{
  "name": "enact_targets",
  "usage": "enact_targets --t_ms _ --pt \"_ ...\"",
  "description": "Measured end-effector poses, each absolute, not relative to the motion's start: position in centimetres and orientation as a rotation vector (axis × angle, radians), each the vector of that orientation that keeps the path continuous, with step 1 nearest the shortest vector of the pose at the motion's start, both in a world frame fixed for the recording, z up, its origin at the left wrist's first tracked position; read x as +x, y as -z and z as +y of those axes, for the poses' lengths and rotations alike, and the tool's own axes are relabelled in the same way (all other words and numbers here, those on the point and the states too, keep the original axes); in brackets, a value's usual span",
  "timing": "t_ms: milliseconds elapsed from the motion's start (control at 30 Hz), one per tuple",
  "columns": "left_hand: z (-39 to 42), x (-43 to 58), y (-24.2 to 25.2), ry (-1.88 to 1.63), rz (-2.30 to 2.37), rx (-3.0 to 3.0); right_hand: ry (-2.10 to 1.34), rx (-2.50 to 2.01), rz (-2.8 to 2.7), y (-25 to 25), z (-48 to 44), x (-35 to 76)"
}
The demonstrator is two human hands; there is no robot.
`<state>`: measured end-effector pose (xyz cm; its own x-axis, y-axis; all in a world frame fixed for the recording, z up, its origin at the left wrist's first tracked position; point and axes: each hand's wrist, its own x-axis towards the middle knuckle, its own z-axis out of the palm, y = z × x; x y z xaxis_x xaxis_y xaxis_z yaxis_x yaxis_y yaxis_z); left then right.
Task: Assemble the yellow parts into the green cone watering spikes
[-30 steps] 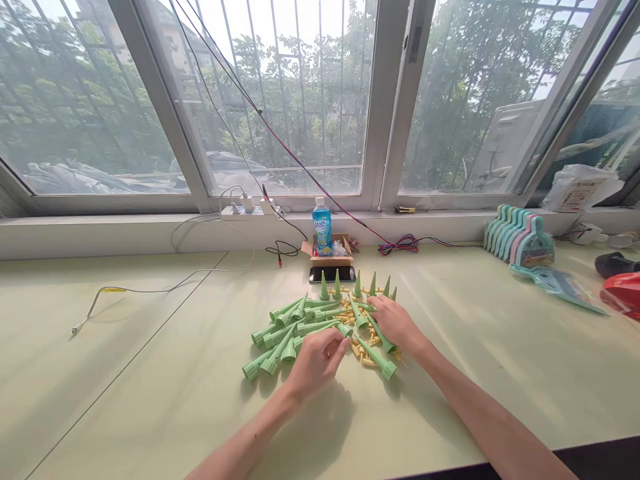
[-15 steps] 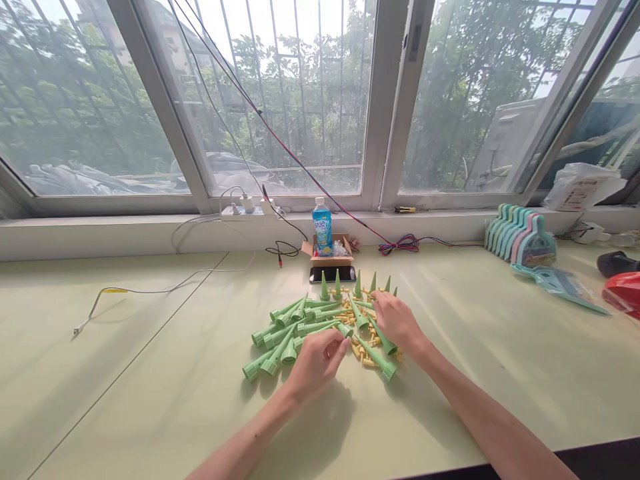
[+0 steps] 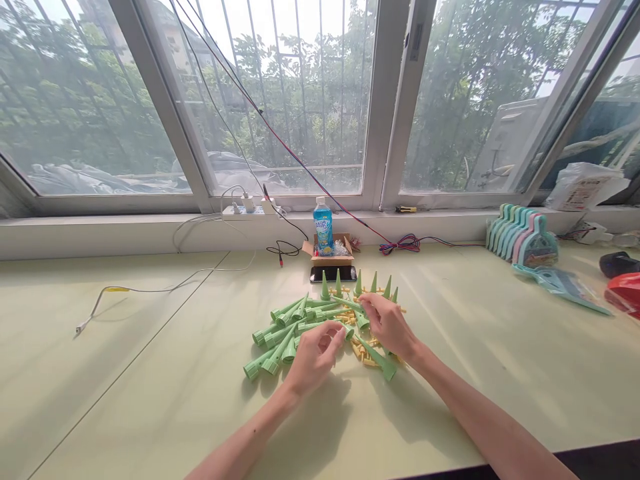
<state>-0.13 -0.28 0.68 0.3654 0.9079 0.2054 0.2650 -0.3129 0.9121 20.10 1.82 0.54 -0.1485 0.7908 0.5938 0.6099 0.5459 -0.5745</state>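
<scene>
Where green cones (image 3: 313, 327) lie, phone (image 3: 333, 274), bottle (image 3: 324, 227) behind

From where I stand, a hand could slide in along the bare desk (image 3: 150, 413) left of the lying green cones (image 3: 273, 338), or between the forearms. Farther out on the left a white cable (image 3: 170, 291) trails across. The gap between the left fingers (image 3: 337, 345) and right fingers (image 3: 369, 304) is narrow and cluttered with cones. Straight back, upright cones (image 3: 374, 283) make a fence, with a phone (image 3: 333, 274) and carton (image 3: 332, 262) close behind.
</scene>
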Motion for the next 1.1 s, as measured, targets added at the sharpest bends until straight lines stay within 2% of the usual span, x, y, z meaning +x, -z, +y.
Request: enact_targets --t_ms 200,733,933,1100 --pt "0.1 -0.2 -0.4 -0.995 1.003 1.607 -0.4 -1.028 -1.994 -0.4 1.0 19.3" --pt "0.1 -0.3 -0.6 -1.02 0.971 1.567 -0.638 -1.016 -2.104 -0.5 0.3 18.9" --pt "-0.2 -0.2 -1.0 -1.062 1.027 1.609 -0.453 -0.981 -2.094 -0.4 0.7 19.1" --pt "-0.3 -0.2 -1.1 -1.141 1.068 1.82 -0.344 -1.169 -1.845 0.1 2.2 20.5"
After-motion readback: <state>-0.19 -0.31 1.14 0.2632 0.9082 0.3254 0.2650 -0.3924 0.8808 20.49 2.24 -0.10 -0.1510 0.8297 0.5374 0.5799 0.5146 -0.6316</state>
